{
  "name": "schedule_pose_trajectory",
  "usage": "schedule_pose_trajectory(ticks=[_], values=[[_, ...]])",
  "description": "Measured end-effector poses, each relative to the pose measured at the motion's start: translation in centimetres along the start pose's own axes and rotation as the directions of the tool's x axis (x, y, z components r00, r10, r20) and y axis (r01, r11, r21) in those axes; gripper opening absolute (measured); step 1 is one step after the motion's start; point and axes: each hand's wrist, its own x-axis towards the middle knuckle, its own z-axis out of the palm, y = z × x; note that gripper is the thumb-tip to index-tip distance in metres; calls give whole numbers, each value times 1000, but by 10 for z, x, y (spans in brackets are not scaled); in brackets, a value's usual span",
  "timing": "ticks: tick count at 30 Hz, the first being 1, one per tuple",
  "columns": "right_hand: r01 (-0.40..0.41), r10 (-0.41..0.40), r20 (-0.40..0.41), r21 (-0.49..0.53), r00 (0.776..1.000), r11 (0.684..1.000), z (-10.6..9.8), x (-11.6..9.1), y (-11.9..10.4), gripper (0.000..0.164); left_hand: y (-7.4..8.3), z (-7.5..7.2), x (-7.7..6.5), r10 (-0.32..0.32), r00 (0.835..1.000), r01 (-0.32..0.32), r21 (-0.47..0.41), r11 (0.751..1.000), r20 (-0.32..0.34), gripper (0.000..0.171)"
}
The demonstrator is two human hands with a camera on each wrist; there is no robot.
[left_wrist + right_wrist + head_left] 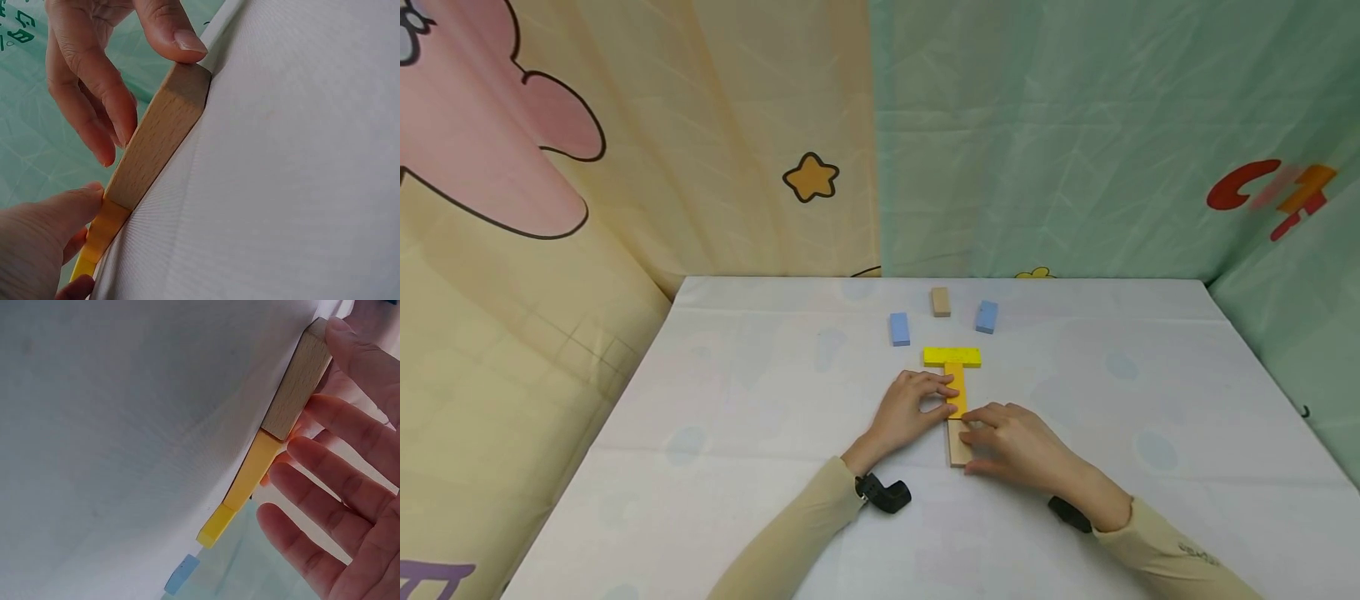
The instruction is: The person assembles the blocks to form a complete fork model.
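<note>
On the white table a yellow block [952, 357] lies crosswise. An orange block [955, 383] runs from it towards me, and a plain wooden block [957, 446] continues the line, end to end. My left hand [910, 412] holds the orange block, its thumb by the joint with the wooden block [153, 137] and its fingertips further along. My right hand [1018, 446] holds the wooden block from the right. In the right wrist view its thumb [359, 353] is on the near end, the index finger is by the side, and the other fingers spread past the orange block [253, 469].
Beyond the yellow block lie two blue blocks [899, 329] and a small wooden block [941, 302]. A yellow curtain [715, 125] and a green curtain [1045, 133] hang behind the table [760, 367]. Each wrist wears a black camera mount [883, 493].
</note>
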Motion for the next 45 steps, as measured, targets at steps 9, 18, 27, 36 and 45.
schedule_pose_trajectory(ticks=[9,18,27,36,45], values=[[1,-1,-3,-13,1000,1000,1,1,1,37,0,0,0,7,1000,-7,-3,1000,-8,23],[-7,7,12,12,1000,1000,1,0,-1,35,0,0,0,1,1000,-1,-11,1000,2,22],[-14,14,-2,14,1000,1000,1,-1,2,39,3,-2,0,-5,1000,5,8,1000,7,23],[-50,47,31,86,998,995,-3,-5,6,33,1,-3,-1,13,998,-17,69,997,62,24],[-26,15,88,127,996,992,-7,-3,17,28,4,-13,-6,4,976,-41,166,985,217,43]])
